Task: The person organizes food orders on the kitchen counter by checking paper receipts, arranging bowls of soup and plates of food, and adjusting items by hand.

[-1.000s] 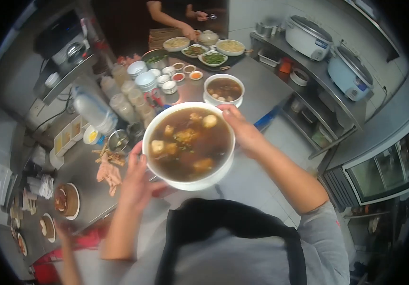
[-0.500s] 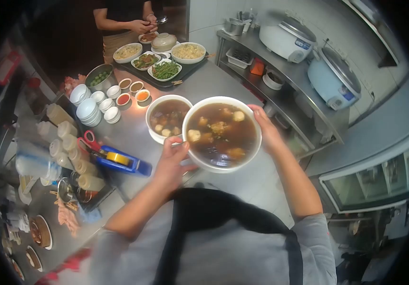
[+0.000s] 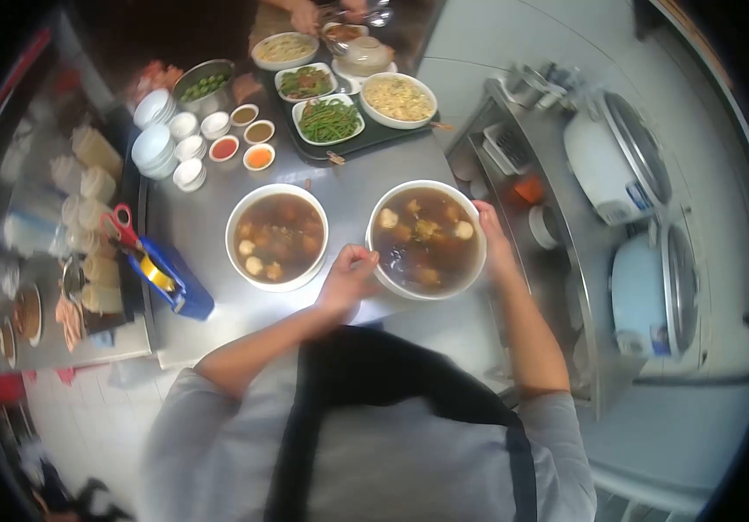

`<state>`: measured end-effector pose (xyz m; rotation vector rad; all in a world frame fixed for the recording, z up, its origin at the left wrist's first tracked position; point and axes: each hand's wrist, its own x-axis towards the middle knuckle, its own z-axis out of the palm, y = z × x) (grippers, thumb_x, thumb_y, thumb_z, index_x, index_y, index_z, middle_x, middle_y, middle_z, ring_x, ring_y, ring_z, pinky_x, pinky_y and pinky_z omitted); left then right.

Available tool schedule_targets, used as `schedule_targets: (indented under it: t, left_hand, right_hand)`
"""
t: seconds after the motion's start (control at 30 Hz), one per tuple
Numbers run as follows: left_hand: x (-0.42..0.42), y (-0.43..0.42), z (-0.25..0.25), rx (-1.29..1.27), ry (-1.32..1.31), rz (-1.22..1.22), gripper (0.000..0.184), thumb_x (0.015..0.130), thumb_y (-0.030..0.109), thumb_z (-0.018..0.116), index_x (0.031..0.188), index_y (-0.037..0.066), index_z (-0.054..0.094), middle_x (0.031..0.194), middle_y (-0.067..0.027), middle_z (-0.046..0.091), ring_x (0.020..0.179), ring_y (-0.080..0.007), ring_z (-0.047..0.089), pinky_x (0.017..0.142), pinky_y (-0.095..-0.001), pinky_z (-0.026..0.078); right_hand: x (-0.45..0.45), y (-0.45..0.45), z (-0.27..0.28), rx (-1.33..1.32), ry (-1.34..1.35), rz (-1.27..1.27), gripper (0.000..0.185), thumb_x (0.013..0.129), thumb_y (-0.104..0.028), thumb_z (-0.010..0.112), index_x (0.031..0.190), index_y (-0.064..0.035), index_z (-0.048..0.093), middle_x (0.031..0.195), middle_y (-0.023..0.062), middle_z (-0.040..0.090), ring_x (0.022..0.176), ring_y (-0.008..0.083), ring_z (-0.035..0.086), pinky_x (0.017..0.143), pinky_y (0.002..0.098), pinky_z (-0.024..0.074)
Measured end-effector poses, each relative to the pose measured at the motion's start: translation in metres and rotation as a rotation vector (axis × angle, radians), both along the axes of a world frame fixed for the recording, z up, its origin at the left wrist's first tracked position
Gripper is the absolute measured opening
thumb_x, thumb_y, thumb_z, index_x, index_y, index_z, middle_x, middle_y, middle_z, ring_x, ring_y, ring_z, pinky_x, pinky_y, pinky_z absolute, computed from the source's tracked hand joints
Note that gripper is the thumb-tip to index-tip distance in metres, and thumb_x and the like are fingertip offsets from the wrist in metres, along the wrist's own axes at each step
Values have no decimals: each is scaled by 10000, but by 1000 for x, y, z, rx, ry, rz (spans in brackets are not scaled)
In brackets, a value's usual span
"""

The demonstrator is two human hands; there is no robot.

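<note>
A white bowl of brown soup (image 3: 426, 239) with pale balls and browned pieces is between my two hands over the steel counter. My left hand (image 3: 348, 277) has its fingers curled at the bowl's left rim. On the opposite side, my right hand (image 3: 494, 233) grips the rim, its fingers partly hidden underneath. To the left stands a second white bowl of similar soup (image 3: 277, 237), a short gap from my left hand. Whether the held bowl touches the counter I cannot tell.
Beyond the bowls, a dark tray (image 3: 322, 150) carries several dishes, with another person's hands (image 3: 305, 16) behind it. Sauce cups (image 3: 224, 148) and stacked small bowls (image 3: 155, 152) stand at back left. A blue tape dispenser (image 3: 174, 278) lies left; rice cookers (image 3: 618, 157) are right.
The held bowl has moved right, away from the second bowl, and the two no longer overlap in view. The camera view has turned. The other person's hands hold shiny metal utensils over the dishes.
</note>
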<state>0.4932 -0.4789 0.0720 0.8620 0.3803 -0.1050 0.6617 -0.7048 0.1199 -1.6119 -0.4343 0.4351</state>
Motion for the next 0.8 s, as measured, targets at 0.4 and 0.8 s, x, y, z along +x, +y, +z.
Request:
schedule_targets:
  t: [0.4,0.8]
  left_hand:
    - [26,-26,-48,39,73,428,81,935,174,518,888,127,470,1019,-10,524,1009,-142,508,914,-413,440]
    - [38,-33,-94,202,139,495,202,863,285,636,885,117,526,976,-19,536,971,-142,536,835,-365,496]
  right_hand:
    - [117,60,-81,106,240,424,332,971,-280,396,1240,-86,406,1132,62,498,1049,147,481,902,274,402]
    - [175,118,-140,221,305,851,401,950,-267,382,1262,-14,378,1254,154,467,1194,249,455,1010,345,365]
